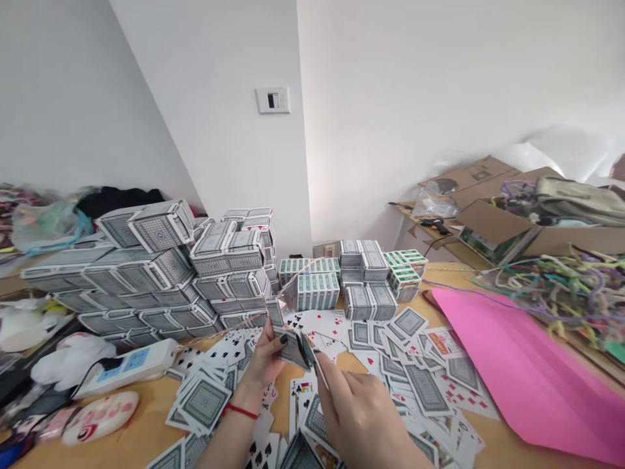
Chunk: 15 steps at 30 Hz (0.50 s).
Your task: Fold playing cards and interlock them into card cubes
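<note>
Near the middle of the table my left hand [266, 361], with dark nail polish and a red string at the wrist, pinches grey-backed playing cards [291, 350]. My right hand [364, 410] is closed beside it, its fingers on the right end of the cards, which look bent there. Exactly how many cards are held I cannot tell. Under both hands lie loose playing cards, among them a jack [293, 397] and a spade card [263, 451]. A scattered pile of cards [427, 387] spreads to the right, and a face-down stack [204, 402] lies left of my left wrist.
Stacked blocks of grey-backed cards [161, 228] rise at the back left. Green-and-white blocks [317, 291] and more grey blocks [370, 301] stand behind my hands. A white power strip [139, 368] lies left, pink paper [527, 371] right, beside tangled fuzzy strands [561, 293] and a cardboard box [502, 225].
</note>
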### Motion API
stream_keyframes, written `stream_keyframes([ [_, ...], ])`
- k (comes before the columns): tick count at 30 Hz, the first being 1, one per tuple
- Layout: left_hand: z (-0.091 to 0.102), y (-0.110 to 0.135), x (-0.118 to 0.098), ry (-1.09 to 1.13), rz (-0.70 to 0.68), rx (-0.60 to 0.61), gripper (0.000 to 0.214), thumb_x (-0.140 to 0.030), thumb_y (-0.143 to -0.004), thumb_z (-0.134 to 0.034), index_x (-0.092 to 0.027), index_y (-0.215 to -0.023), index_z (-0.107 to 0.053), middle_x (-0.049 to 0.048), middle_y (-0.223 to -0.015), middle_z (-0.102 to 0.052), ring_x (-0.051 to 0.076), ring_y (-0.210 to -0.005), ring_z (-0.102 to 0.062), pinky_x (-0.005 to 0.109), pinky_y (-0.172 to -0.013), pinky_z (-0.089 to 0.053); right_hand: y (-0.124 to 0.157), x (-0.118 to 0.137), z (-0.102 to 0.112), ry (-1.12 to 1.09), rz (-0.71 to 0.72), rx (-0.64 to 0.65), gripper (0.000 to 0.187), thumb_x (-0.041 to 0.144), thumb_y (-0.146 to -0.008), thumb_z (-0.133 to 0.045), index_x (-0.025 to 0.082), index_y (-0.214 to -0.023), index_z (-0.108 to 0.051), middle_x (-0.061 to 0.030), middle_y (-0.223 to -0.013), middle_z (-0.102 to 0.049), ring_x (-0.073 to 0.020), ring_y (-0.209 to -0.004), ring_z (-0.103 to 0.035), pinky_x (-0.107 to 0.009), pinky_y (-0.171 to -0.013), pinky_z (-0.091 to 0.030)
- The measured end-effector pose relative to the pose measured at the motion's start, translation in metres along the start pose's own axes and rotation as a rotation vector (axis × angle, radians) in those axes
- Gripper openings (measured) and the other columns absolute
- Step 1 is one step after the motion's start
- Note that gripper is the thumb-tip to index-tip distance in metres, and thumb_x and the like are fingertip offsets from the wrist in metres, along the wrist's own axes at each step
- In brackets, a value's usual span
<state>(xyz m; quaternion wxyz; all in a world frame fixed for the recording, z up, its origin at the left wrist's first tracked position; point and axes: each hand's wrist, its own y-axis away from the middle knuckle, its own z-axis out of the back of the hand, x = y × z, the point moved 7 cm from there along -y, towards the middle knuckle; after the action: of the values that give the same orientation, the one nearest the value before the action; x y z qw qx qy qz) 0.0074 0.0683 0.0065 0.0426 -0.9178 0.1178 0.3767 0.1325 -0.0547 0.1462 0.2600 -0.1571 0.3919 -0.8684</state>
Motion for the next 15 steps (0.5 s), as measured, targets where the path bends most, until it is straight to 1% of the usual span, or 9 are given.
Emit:
stream_keyframes([
  [4, 0.001, 0.001, -0.001, 0.010, -0.013, -0.014, 0.051, -0.010, -0.057, -0.073, -0.025, -0.101, -0.054, -0.0053, -0.067, -0.060, 0.008, -0.057, -0.056, 0.019, -0.059, -0.045, 0.000, 0.000, -0.005, 0.028, -0.024, 0.025, 0.022, 0.010, -0.090, -0.029, 0.010, -0.091, -0.051, 0.0039, -0.043, -0.050, -0.0103, -0.033, -0.046, -0.025, -0.037, -0.024],
  [8, -0.001, 0.002, -0.002, 0.005, -0.009, -0.024, 0.046, -0.010, -0.057, -0.073, -0.025, -0.097, -0.055, -0.0054, -0.068, -0.061, 0.007, -0.058, -0.056, 0.018, -0.059, -0.045, 0.005, 0.001, -0.018, 0.061, -0.036, 0.105, 0.019, 0.008, -0.086, -0.033, 0.017, -0.075, -0.046, 0.0045, -0.041, -0.047, -0.0110, -0.031, -0.043, -0.026, -0.037, -0.018],
  [12, -0.003, 0.001, -0.003, -0.019, -0.022, -0.028, 0.049, -0.007, -0.055, -0.073, -0.025, -0.098, -0.055, -0.0059, -0.068, -0.062, 0.008, -0.061, -0.058, 0.017, -0.061, -0.046, 0.012, -0.004, -0.029, 0.094, -0.080, 0.217, 0.018, 0.003, -0.078, -0.038, 0.020, -0.070, -0.041, 0.0037, -0.043, -0.051, -0.0124, -0.031, -0.045, -0.027, -0.037, -0.014],
  [13, -0.003, 0.000, -0.003, -0.025, -0.029, -0.030, 0.049, -0.007, -0.055, -0.073, -0.025, -0.098, -0.056, -0.0060, -0.067, -0.062, 0.008, -0.061, -0.058, 0.017, -0.061, -0.046, 0.013, -0.006, -0.030, 0.103, -0.106, 0.258, 0.019, 0.002, -0.075, -0.040, 0.020, -0.070, -0.040, 0.0037, -0.044, -0.052, -0.0126, -0.031, -0.046, -0.027, -0.037, -0.014],
  [15, -0.002, 0.000, -0.004, -0.040, -0.048, -0.039, 0.047, -0.008, -0.056, -0.073, -0.024, -0.097, -0.056, -0.0059, -0.067, -0.062, 0.008, -0.061, -0.058, 0.017, -0.061, -0.045, 0.012, -0.010, -0.034, 0.122, -0.173, 0.382, 0.021, -0.001, -0.067, -0.045, 0.020, -0.070, -0.040, 0.0031, -0.044, -0.054, -0.0136, -0.032, -0.049, -0.027, -0.038, -0.013],
])
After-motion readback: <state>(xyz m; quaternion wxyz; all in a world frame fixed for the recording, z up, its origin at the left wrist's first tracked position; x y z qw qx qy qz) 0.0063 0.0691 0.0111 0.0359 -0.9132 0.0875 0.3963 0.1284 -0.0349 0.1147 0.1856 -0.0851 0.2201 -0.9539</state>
